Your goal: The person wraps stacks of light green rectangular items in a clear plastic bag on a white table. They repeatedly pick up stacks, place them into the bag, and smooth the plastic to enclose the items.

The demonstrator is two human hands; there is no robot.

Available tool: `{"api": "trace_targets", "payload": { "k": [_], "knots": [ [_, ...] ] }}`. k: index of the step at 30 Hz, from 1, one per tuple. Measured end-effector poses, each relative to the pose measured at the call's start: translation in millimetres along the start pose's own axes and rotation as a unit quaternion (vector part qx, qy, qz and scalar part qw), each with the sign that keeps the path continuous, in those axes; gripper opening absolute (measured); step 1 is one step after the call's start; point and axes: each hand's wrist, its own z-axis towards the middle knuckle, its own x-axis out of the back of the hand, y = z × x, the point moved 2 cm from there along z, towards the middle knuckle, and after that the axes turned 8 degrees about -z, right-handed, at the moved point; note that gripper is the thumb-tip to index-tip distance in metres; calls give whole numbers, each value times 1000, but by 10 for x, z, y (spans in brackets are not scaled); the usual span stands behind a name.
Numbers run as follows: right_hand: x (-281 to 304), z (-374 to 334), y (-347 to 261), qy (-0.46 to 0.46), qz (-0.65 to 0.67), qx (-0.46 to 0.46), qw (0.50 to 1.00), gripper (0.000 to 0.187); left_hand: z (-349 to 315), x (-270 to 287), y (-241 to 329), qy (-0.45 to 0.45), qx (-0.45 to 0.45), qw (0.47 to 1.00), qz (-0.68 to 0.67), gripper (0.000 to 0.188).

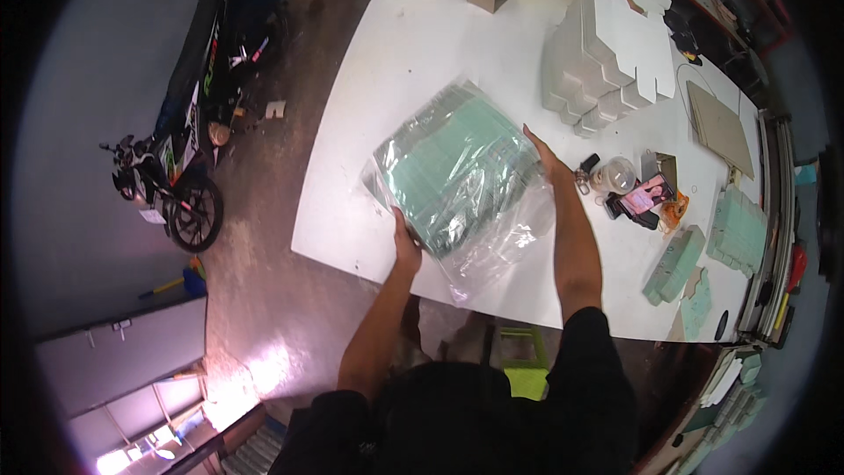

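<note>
A clear plastic bag of green cardboard is held over a white table, a worker's left hand gripping its near left edge and right hand its right side, with stacked white die-cut cardboard beyond and a motorcycle parked at left.

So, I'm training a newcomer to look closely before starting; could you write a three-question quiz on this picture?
1. What colour are the contents of the clear plastic bag?
A) red
B) pale green
C) black

2. True or false: the white cardboard stack stands on the table, to the right of the bag.

3. Which is nearer to the clear cup: the left hand or the right hand?

Key: 1. B; 2. true; 3. the right hand.
</note>
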Motion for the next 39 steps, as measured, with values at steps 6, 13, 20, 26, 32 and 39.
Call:
{"api": "trace_targets", "payload": {
  "k": [6,13,20,26,32,39],
  "knots": [
    [-618,-1009,438,-28,116,1,993,74,186,394,368,-55,-26,997,-38,87],
    [-795,-1811,838,-70,98,-112,986,83,69,832,635,-61,14,994,91,85],
    [-940,-1325,1012,81,158,-1,984,81,-65,625,582,-170,-15,982,79,76],
    [-1352,-1404,848,115,284,-53,951,79,-15,454,436,-152,25,988,-28,80],
    [-1289,-1256,148,102,322,-55,940,85,362,789,123,-61,-124,990,-38,75],
    [-1492,-1141,76,175,381,-18,908,73,460,1094,-114,33,-254,960,110,58]
  ]
}}
